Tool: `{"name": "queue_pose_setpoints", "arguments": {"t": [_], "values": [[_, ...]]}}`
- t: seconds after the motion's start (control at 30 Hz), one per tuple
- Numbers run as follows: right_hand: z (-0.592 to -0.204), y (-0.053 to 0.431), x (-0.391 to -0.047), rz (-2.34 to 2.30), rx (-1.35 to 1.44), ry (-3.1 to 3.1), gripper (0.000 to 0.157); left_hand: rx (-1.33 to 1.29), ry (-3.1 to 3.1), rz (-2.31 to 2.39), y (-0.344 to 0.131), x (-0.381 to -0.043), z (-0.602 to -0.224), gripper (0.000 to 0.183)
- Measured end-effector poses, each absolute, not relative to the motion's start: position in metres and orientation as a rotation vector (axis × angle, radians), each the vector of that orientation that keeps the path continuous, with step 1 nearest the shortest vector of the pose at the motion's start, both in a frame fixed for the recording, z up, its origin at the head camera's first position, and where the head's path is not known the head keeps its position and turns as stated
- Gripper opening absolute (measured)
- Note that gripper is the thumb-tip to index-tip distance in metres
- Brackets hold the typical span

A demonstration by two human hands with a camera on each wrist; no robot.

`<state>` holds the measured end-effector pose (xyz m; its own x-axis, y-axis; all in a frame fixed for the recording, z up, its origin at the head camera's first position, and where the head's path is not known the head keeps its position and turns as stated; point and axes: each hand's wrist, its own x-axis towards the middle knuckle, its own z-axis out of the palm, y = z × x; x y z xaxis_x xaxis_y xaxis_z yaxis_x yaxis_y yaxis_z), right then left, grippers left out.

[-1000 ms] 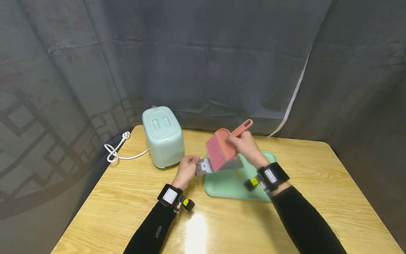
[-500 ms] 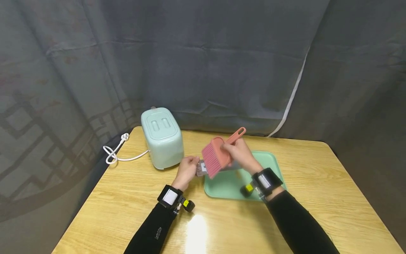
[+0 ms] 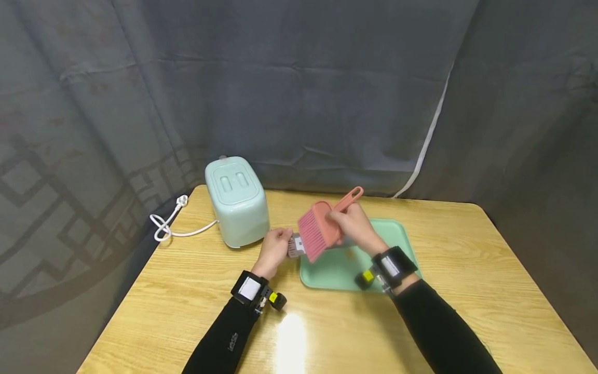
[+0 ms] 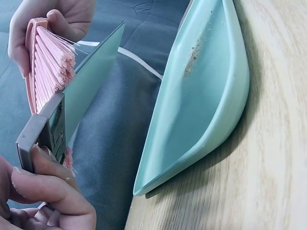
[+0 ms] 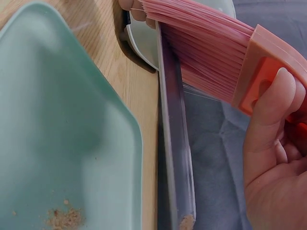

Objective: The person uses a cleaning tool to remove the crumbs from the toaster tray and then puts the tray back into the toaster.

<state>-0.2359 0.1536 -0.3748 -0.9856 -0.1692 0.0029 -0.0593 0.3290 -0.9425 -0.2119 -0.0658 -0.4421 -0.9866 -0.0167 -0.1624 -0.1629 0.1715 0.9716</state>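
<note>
My left hand (image 3: 272,253) pinches the grey end of a thin metal crumb tray (image 4: 93,79), held tilted above a mint-green serving tray (image 3: 327,276). My right hand (image 3: 353,224) grips a pink hand brush (image 3: 322,228), thumb on its head. The brush's bristles (image 5: 206,45) lie against the crumb tray near its grey end, close to my left fingers. In the head view the brush covers much of the crumb tray. Brown crumbs (image 5: 65,219) lie in the green tray, and a small clump shows at the crumb tray's far end in the right wrist view.
A mint-green toaster (image 3: 236,202) stands at the back left, just beyond my left hand. Its white cord and plug (image 3: 181,201) trail to the table's left edge. A grey curtain (image 3: 299,104) hangs behind the wooden table (image 3: 196,291).
My right hand has moved the brush left and slightly down along the crumb tray toward my left hand. Over the last half second it has hardly moved. The left hand keeps its hold.
</note>
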Motion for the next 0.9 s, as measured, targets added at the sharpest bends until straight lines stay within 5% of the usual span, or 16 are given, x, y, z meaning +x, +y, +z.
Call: {"name": "queue_pose_setpoints", "arguments": {"t": [0.9], "values": [[-0.377, 0.169, -0.236, -1.748, -0.178, 2.488, 0.022, -0.184, 2.330, 1.955, -0.065, -0.213, -0.443, 0.035]]}}
